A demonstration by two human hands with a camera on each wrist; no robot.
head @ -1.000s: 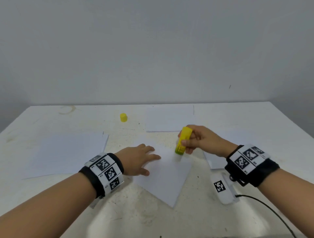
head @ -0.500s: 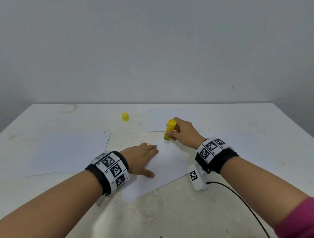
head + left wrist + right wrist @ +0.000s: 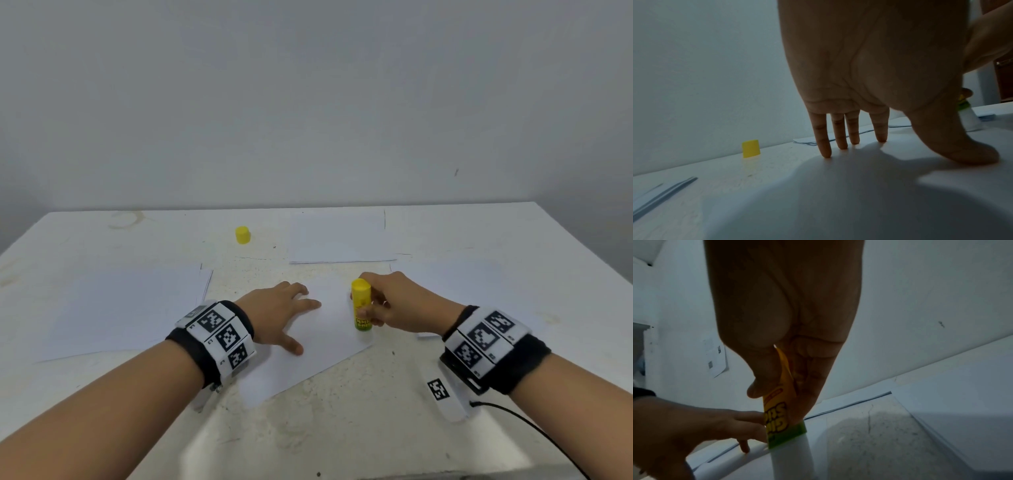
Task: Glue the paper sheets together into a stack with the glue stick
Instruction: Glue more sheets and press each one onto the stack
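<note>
A white paper sheet (image 3: 318, 356) lies at the table's centre, turned at an angle. My left hand (image 3: 284, 317) lies flat on it with fingers spread, fingertips (image 3: 826, 152) touching the paper (image 3: 879, 186). My right hand (image 3: 394, 305) grips the yellow glue stick (image 3: 361, 306) upright, its white glue end (image 3: 793, 456) down on the sheet near the right edge. The label (image 3: 777, 415) shows between thumb and fingers. The glue stick (image 3: 967, 113) also shows past my left thumb.
The yellow cap (image 3: 242, 235) (image 3: 750, 148) stands at the back of the table (image 3: 342, 428). More white sheets lie at the left (image 3: 113, 308), at the back (image 3: 339, 238) and at the right (image 3: 455, 284). A cable (image 3: 534, 431) runs from my right wrist.
My right hand has drawn the glue stick back toward me along the sheet's right side. The left hand keeps holding the sheet, which stays as it lay half a second ago.
</note>
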